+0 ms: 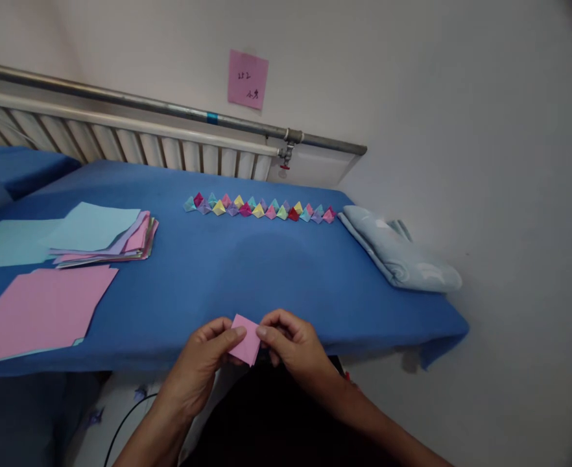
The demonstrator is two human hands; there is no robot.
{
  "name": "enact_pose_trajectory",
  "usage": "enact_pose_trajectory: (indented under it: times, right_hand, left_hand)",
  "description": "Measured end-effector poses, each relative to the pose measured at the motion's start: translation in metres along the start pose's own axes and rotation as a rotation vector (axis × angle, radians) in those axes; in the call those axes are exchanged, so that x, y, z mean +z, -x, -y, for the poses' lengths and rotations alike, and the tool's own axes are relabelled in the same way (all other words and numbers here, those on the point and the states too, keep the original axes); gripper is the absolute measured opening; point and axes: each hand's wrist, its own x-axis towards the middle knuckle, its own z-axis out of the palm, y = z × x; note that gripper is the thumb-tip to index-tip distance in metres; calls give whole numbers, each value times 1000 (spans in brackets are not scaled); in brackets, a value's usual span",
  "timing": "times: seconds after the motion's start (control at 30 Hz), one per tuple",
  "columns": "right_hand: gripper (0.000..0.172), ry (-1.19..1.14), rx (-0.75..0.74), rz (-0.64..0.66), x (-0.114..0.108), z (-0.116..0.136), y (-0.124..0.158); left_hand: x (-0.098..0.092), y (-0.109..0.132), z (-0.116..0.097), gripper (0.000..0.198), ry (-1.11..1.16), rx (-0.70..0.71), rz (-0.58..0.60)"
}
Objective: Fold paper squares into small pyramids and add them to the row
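Note:
A small folded square of pink paper (245,344) is held just off the front edge of the blue-covered surface (266,272). My left hand (208,353) grips its left side, thumb lying on the face and fingers behind. With thumb and forefinger, my right hand (290,340) pinches the upper right corner. Farther back, folded paper pieces (246,209) in many colours stand in two close rows.
On the left lie a stack of coloured paper sheets (96,227) and pink sheets (47,305). A folded light-blue blanket (403,253) rests at the right end by the wall. Behind run a radiator (169,149) and a metal pipe (135,94). A pink note (248,79) hangs above.

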Motion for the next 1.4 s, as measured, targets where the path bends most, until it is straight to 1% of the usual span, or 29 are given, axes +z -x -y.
enact_pose_trajectory:
  times: [0.13,0.27,0.37,0.5,0.6,0.77,0.97,1.17,1.3,1.4]
  right_hand:
    - [14,88,-112,-37,-1,6,8]
    - [8,277,-323,-89,0,15,17]
    - [6,352,-460,-105,0,18,20]
    - [6,370,-530,-113,0,17,21]
    - [7,389,-550,-123,0,18,21]
    - [11,401,-519,-112,0,19,22]
    - [13,354,-436,-119,1,18,19]
    - [15,223,-272,-125,4,17,18]
    - [16,46,-123,-83,6,14,15]
    - [17,-13,-47,-44,4,11,11]
  left_hand:
    - [-6,1,2,20,-31,70,78]
    - [-11,0,6,16,-58,133,114]
    - [-12,-1,11,14,-23,167,109]
    - [-12,-2,14,13,23,176,70]
    - [-12,-1,13,15,4,180,51]
    - [-12,0,13,12,-29,186,29]
    - [-13,-2,15,13,-17,180,55]
    - [-8,1,14,15,-23,164,45]
    - [-6,1,14,17,-32,153,43]
    - [-6,2,12,17,-94,147,40]
